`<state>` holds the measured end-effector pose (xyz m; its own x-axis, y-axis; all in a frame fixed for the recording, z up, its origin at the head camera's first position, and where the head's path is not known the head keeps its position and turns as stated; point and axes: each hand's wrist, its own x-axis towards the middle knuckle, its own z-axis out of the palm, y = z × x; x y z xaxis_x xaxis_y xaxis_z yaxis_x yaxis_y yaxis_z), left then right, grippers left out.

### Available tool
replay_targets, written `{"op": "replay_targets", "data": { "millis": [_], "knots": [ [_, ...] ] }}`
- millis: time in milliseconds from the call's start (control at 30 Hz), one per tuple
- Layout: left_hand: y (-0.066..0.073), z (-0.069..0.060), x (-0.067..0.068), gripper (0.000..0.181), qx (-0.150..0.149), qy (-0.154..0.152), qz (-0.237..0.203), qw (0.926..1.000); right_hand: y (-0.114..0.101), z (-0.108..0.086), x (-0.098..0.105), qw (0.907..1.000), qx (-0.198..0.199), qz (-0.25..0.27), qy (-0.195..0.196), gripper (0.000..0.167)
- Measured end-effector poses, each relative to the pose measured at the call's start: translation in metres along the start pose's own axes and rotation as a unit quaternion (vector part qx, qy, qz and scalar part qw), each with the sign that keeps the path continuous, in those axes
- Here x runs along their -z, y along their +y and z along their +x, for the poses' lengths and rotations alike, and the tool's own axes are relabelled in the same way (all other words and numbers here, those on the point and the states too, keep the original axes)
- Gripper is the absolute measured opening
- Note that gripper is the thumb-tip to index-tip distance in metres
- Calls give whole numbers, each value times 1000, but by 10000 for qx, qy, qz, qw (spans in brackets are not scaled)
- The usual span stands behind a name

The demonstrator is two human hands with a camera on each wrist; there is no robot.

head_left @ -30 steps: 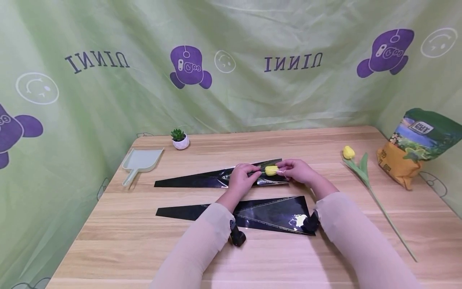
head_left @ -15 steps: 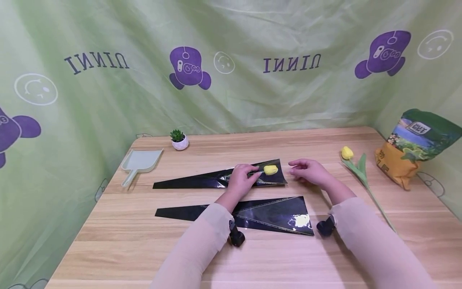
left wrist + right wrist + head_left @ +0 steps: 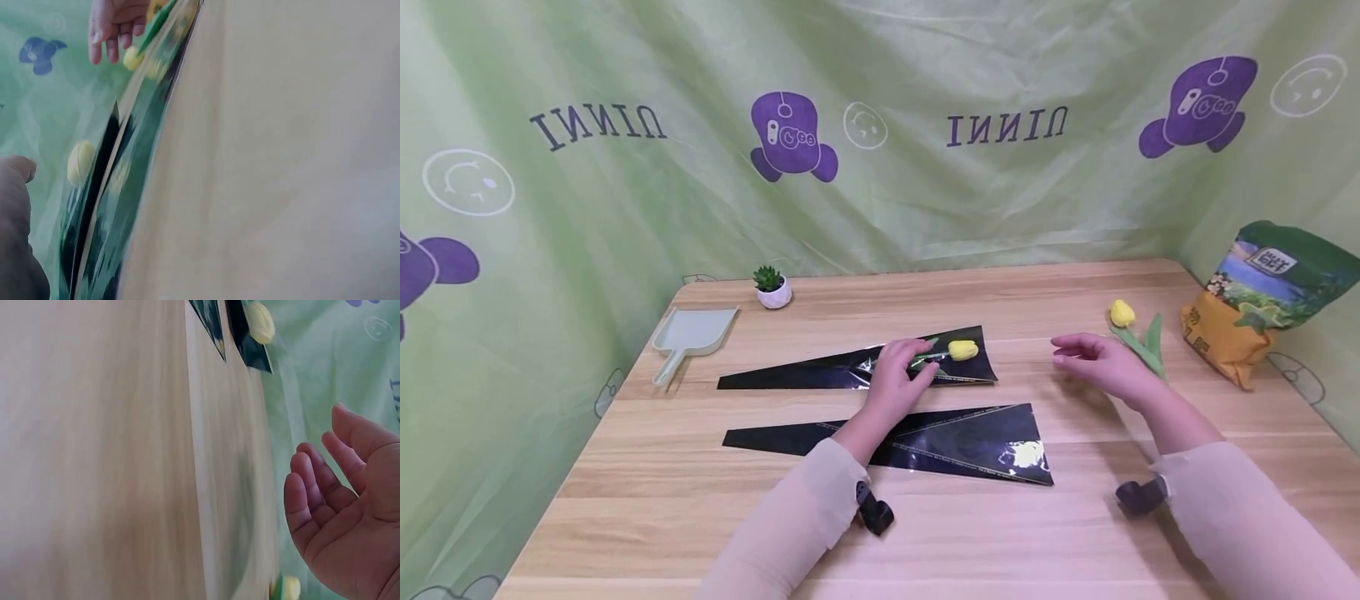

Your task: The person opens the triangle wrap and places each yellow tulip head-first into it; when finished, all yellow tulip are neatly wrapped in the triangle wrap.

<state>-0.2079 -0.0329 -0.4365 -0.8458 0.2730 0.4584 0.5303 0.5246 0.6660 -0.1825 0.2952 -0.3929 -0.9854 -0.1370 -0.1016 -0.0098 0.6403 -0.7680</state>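
Partly under the left hand [image 3: 891, 375], its fingers loose, the yellow tulip [image 3: 963, 350] lies on the black wrapper [image 3: 805, 374], while the right wrist view shows, unlike the head view, the palm of the right hand [image 3: 350, 512], fingers relaxed.

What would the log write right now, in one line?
left hand: over farther black wrapper, by yellow tulip | right hand: holding nothing | nearer black wrapper: flat on table

left hand [image 3: 895, 373] and right hand [image 3: 1108, 367] extend, fingers relaxed.
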Motion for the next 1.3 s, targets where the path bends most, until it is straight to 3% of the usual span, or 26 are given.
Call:
{"op": "replay_targets", "data": {
  "millis": [133, 300, 533, 633, 1000, 1167, 1300],
  "knots": [
    [9, -14, -2, 32, -110, -102, -256, 9996, 11, -15, 11, 9999, -31, 101, 96, 56],
    [25, -31, -8, 38, -2, -610, -459, 9971, 24, -35, 26, 9997, -150, 119, 160, 60],
    [41, -44, -20, 39, 53, -1418, -254, 9896, 37, -60, 48, 9979, -254, -240, 545, 58],
    [44, -46, -25, 36, -42, -1618, -27, 9868, 46, -67, 54, 9967, -196, -334, 709, 54],
    [51, -47, -32, 38, -483, -1938, 1080, 9739, 81, -79, 79, 9945, -666, -512, 622, 57],
    [51, -47, -33, 38, -526, -1919, 1556, 9676, 90, -81, 83, 9925, -887, -702, 472, 64],
    [50, -47, -33, 34, -480, -1939, 1659, 9657, 95, -79, 83, 9911, -1057, -755, 305, 67]
  ]
}}
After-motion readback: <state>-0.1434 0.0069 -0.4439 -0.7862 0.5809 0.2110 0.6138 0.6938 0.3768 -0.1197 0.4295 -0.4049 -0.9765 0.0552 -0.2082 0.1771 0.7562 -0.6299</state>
